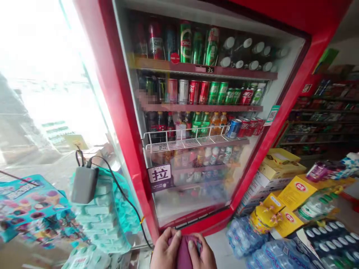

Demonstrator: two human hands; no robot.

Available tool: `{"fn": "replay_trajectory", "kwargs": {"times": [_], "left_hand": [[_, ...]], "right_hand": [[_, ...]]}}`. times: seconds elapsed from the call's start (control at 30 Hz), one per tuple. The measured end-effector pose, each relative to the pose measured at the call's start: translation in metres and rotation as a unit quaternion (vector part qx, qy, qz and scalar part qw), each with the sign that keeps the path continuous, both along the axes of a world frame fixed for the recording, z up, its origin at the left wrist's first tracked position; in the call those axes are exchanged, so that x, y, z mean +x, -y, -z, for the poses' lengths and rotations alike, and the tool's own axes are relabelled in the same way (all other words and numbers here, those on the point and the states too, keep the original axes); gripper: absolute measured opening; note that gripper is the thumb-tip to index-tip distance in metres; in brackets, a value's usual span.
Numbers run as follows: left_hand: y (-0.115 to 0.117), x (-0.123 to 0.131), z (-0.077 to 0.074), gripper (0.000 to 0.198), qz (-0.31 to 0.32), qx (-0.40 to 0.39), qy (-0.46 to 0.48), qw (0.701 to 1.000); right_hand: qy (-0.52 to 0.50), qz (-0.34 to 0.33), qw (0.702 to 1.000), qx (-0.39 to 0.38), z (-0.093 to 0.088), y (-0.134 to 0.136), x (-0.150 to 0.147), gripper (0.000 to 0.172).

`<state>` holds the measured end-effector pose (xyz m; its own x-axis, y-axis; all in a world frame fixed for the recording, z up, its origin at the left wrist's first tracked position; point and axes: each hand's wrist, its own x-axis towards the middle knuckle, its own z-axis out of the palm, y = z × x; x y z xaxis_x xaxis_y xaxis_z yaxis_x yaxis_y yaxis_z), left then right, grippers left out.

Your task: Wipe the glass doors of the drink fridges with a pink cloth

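Note:
At the bottom middle of the head view, my left hand (pixel 164 252) pinches a maroon cloth (pixel 183 253) between thumb and fingers. My right hand (pixel 206 256) grips the cloth's other side, its thumb pressed on top. A small greyish patch shows beside the right fingers; I cannot make out what it is. Both hands are in front of the lower edge of a red drinks fridge (pixel 131 157). Its glass door looks shut, with a purple pull sign (pixel 160 177) low on the left. Behind the glass stand rows of cans and bottles.
To the left, a grey power bank (pixel 84 185) with a black cable (pixel 120 188) rests on stacked pale-green packs (pixel 102 224). Blue-wrapped water bottles (pixel 244 235), yellow boxes (pixel 297 192) and a crate of white-capped bottles (pixel 329 239) crowd the right floor. Stocked shelves (pixel 314 127) stand behind.

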<state>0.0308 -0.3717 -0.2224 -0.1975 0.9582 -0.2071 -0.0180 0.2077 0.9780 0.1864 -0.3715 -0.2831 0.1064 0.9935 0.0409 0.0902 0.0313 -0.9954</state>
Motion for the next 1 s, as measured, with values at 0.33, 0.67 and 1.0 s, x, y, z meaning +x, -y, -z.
{"fn": "replay_trajectory", "kwargs": {"times": [0.33, 0.67, 1.0], "left_hand": [[0.026, -0.148, -0.050, 0.076, -0.141, 0.038, -0.041, 0.988], [0.056, -0.203, -0.039, 0.082, -0.184, -0.004, -0.039, 0.982], [0.057, -0.202, -0.031, 0.078, -0.143, 0.002, -0.042, 0.989]], "right_hand": [[0.117, -0.066, 0.982, 0.133, -0.108, -0.071, -0.188, 0.036], [0.193, -0.041, 0.974, 0.107, -0.119, -0.090, -0.227, 0.016], [0.124, 0.005, 0.985, 0.122, -0.102, 0.002, -0.181, 0.018]]}}
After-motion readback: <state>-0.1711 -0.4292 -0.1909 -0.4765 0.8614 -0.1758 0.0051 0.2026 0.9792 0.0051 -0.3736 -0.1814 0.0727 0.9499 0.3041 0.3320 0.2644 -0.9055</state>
